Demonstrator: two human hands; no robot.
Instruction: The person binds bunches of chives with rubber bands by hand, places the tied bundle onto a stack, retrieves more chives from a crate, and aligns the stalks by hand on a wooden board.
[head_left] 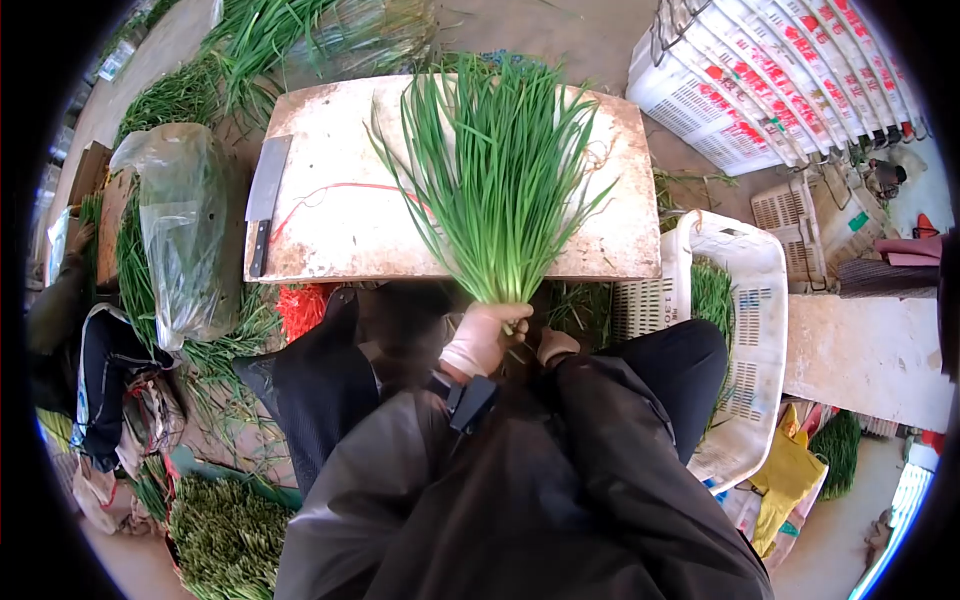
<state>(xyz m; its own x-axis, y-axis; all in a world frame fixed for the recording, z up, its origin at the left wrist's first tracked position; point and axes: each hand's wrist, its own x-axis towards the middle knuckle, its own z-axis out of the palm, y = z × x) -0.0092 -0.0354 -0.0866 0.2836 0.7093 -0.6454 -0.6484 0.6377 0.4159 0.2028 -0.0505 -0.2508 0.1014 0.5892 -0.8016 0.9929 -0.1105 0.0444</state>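
My left hand (483, 338), in a pale glove with bare fingertips, is closed around the stem ends of a bunch of garlic chives (505, 190). The leaves fan out away from me over a worn white board (340, 235). Close to the stems, below the board's near edge, is my right hand (556, 346); its fingers are hidden, so its grip does not show. A kitchen knife (266, 205) with a black handle lies along the board's left edge. Part of a thin red string (335, 187) runs across the board and under the leaves.
To the right stands a white plastic crate (765, 340) holding chives. Stacked white crates (770, 80) rise behind it. A clear plastic bag of greens (190, 230) stands left; red strings (302, 312) hang below the board. Another person (60, 310) is at far left.
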